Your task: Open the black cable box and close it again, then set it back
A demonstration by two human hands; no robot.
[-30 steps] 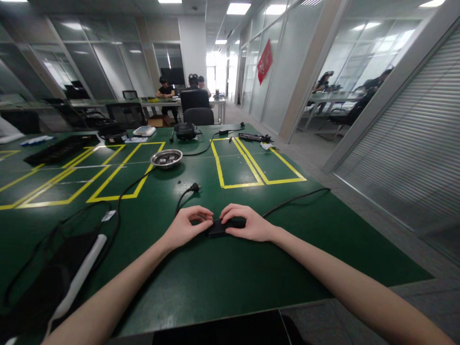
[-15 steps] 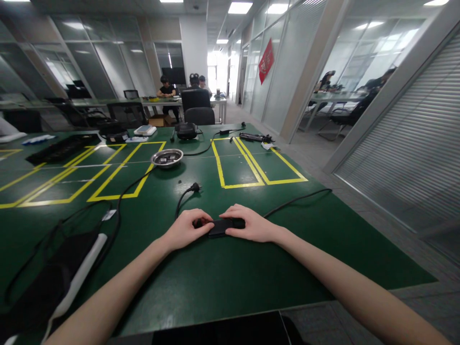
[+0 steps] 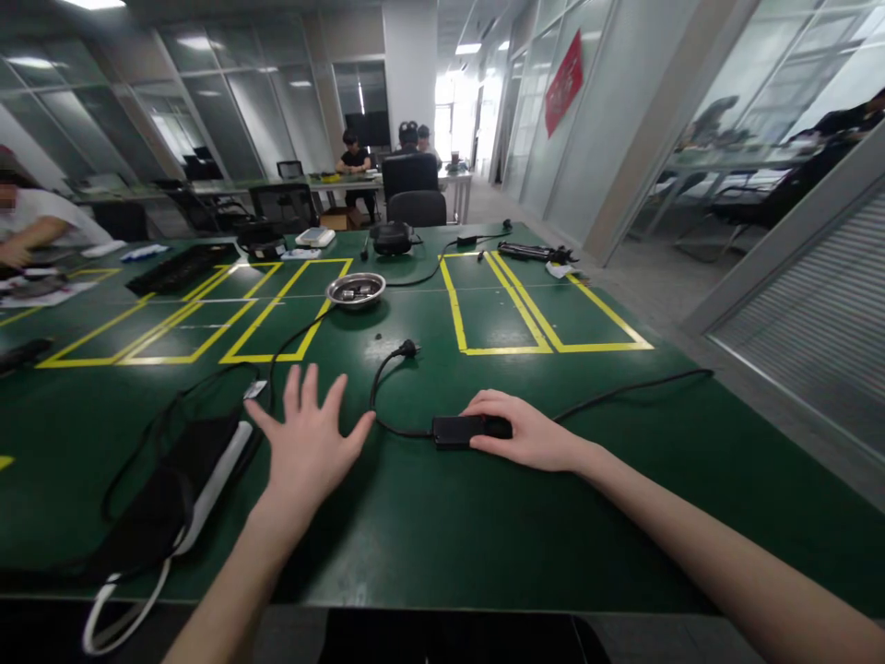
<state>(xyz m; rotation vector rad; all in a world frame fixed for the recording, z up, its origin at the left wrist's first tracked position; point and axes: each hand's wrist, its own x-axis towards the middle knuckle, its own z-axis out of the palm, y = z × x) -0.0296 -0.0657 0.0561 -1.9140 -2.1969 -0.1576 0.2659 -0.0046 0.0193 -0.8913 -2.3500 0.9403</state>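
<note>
A black power adapter (image 3: 456, 431) lies on the green table, and my right hand (image 3: 520, 431) grips its right end between thumb and fingers. From its left end a black cord (image 3: 377, 392) curves up to a plug (image 3: 408, 349). Another cable (image 3: 629, 383) runs off to the right from behind my right hand. My left hand (image 3: 309, 443) is spread wide above the table, holding nothing, left of the cord. Left of that hand lies a black, flat item (image 3: 170, 489) beside a white strip (image 3: 214, 489), with loose black cable around them.
A metal bowl (image 3: 355, 291) with small metal parts stands mid-table. Yellow tape (image 3: 504, 350) marks rectangles on the table. Behind are a black rounded device (image 3: 392, 240), a white device (image 3: 315, 238) and a folded black tripod-like item (image 3: 536, 253). A person (image 3: 41, 221) sits at the left.
My left hand has let go of the adapter, moved left and spread its fingers. My right hand still grips the adapter. The view has turned left, bringing a person into sight.
</note>
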